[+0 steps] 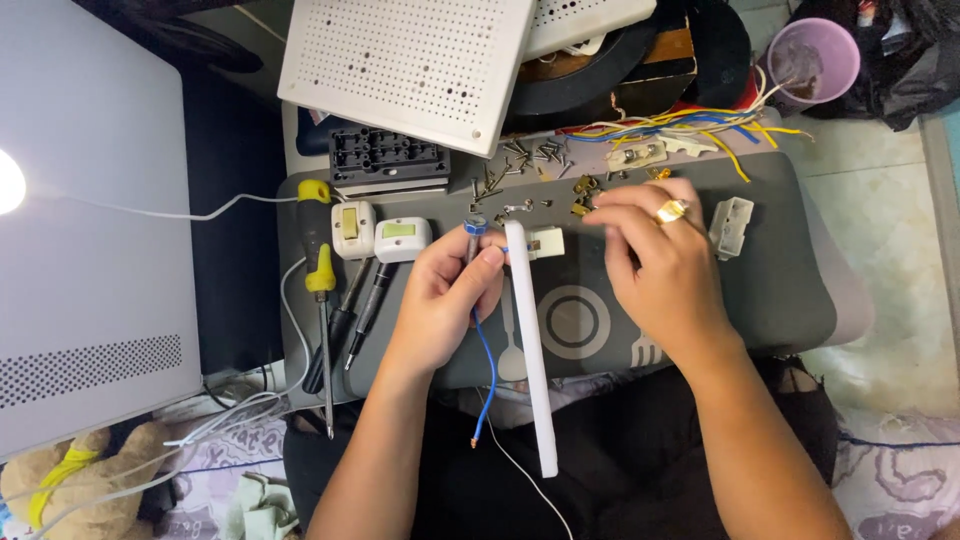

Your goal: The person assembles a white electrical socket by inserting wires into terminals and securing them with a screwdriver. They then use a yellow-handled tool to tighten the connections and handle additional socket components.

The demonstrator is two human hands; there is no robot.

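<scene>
Grey tray [790,290] underneath; left hand [445,300] pinches blue wire [487,370]; right hand [655,265] fingers brass bits [583,197].

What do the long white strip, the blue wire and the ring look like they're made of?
White strip: probably plastic, smooth and matte, uniformly white. Blue wire: flexible plastic insulation, coppery bare tip, likely copper. Ring on the right hand: shiny, gold-coloured metal.

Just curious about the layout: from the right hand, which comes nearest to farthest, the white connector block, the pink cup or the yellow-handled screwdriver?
From the right hand:
1. White connector block, just beside it on the tray.
2. Pink cup, top corner.
3. Yellow-handled screwdriver, far side, past the left hand.
</scene>
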